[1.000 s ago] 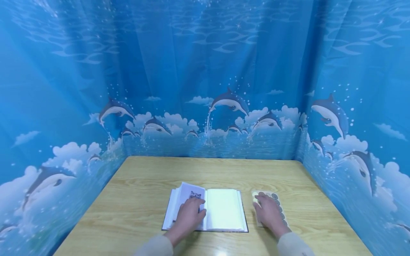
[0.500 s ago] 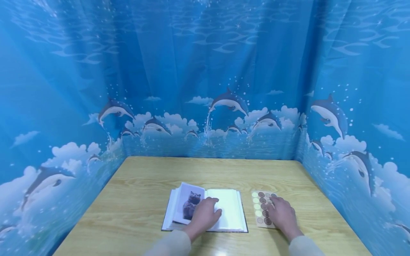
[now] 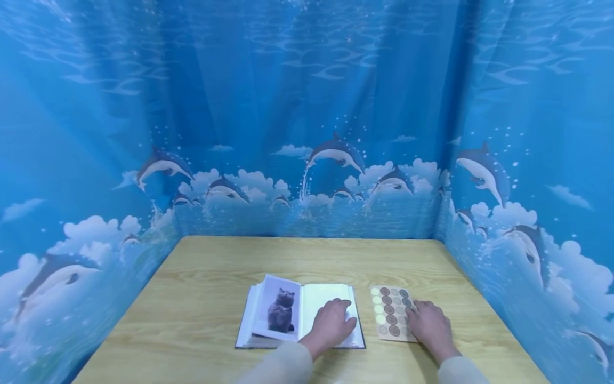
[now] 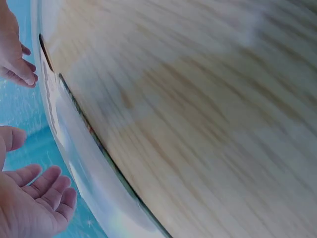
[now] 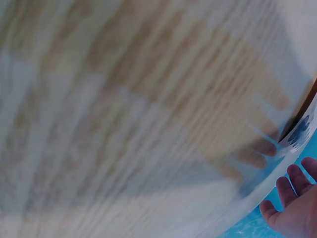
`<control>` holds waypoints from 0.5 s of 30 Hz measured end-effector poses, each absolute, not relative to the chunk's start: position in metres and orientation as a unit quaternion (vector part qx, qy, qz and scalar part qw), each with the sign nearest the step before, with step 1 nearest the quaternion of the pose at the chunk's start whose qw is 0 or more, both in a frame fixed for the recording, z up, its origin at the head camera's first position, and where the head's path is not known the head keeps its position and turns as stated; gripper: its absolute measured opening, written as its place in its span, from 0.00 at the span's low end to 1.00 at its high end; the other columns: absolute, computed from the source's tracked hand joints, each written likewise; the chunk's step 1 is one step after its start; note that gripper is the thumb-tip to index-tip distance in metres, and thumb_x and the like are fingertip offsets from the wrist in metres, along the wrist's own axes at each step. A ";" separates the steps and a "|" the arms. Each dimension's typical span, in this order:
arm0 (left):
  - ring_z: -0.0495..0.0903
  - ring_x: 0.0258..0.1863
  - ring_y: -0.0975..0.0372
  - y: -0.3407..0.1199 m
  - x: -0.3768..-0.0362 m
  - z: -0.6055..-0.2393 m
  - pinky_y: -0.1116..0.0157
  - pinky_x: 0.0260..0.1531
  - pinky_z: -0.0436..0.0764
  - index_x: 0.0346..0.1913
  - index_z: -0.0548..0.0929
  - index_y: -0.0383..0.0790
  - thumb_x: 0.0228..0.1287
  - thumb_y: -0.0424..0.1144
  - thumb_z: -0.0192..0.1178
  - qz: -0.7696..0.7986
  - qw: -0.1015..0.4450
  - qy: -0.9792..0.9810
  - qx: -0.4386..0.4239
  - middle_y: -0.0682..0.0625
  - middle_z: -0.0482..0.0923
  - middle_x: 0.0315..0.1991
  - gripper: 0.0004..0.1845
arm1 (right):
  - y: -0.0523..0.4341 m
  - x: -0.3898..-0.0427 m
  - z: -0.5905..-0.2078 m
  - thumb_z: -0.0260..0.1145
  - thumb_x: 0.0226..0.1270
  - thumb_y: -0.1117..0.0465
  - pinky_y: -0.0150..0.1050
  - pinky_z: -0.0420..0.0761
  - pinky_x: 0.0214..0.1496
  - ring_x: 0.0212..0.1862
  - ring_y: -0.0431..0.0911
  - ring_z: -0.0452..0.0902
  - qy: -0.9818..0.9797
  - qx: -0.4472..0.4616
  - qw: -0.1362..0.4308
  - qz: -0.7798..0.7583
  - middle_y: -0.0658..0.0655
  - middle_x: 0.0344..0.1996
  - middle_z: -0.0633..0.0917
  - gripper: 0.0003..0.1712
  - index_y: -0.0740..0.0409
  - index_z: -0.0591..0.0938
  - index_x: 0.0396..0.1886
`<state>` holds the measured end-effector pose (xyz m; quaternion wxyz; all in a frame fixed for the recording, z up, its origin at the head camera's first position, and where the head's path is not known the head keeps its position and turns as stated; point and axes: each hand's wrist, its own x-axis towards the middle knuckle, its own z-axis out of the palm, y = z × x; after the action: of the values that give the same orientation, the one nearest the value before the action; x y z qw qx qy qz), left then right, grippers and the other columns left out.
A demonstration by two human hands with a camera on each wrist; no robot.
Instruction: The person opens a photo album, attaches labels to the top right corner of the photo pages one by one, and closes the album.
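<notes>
Open photo album (image 3: pixel 299 314) lies near-centre on the wooden tabletop (image 3: pixel 307 261), w/ a cat photo (image 3: pixel 281 310) showing on the raised left page; right page is blank, pale. Left hand (image 3: pixel 331 325) rests flat on that right page, fingers fairly straight and spread, palm down, gripping nothing. Just right of the album, apart from it by a thin strip of wood, sits a sticker sheet (image 3: pixel 390 313) w/ rows of round stickers, brown and pale ones. Right hand (image 3: pixel 429 325) lies on the sheet's right edge, fingers loosely extended, tips touching the stickers; no pinch visible. Both forearms in light sleeves come in from the near edge. Left wrist view: blurred wood grain, the left hand's fingers (image 4: pixel 47 191) relaxed and open at lower left, another hand's (image 4: pixel 12 47) fingertips at top left; album edge only a smeared pale band. Right wrist view: heavy blur, right hand's fingers (image 5: pixel 294 198) at lower right, straightish, holding nothing. Backdrop on three sides is a blue curtain (image 3: pixel 307 106) printed w/ dolphins and clouds.
</notes>
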<state>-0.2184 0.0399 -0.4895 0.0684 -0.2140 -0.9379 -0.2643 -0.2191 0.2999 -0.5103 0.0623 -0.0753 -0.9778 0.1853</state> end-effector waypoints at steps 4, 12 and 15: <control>0.80 0.48 0.52 0.053 -0.219 -0.492 0.53 0.48 0.80 0.57 0.82 0.36 0.62 0.45 0.65 -0.257 0.052 -0.939 -0.222 0.43 0.82 0.48 0.23 | 0.302 -0.218 -0.509 0.55 0.73 0.52 0.72 0.66 0.59 0.59 0.74 0.67 -0.977 -0.088 0.048 0.188 0.80 0.60 0.71 0.32 0.76 0.71 0.63; 0.79 0.49 0.55 0.077 -0.226 -0.497 0.55 0.51 0.78 0.58 0.81 0.38 0.63 0.47 0.63 -0.251 0.040 -0.941 -0.223 0.46 0.82 0.50 0.23 | 0.308 -0.216 -0.511 0.55 0.72 0.51 0.73 0.67 0.57 0.59 0.75 0.67 -0.978 -0.088 0.048 0.183 0.80 0.60 0.71 0.33 0.76 0.72 0.62; 0.78 0.49 0.56 0.085 -0.229 -0.500 0.56 0.53 0.77 0.58 0.81 0.39 0.64 0.48 0.63 -0.247 0.034 -0.944 -0.216 0.47 0.81 0.49 0.23 | 0.309 -0.216 -0.512 0.55 0.73 0.49 0.73 0.67 0.57 0.59 0.75 0.67 -0.979 -0.088 0.047 0.180 0.80 0.60 0.71 0.34 0.76 0.72 0.62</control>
<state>-0.2286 0.0855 -0.5000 0.0338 -0.2157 -0.9440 -0.2472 -0.2163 0.3089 -0.5115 0.0474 -0.0876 -0.9787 0.1796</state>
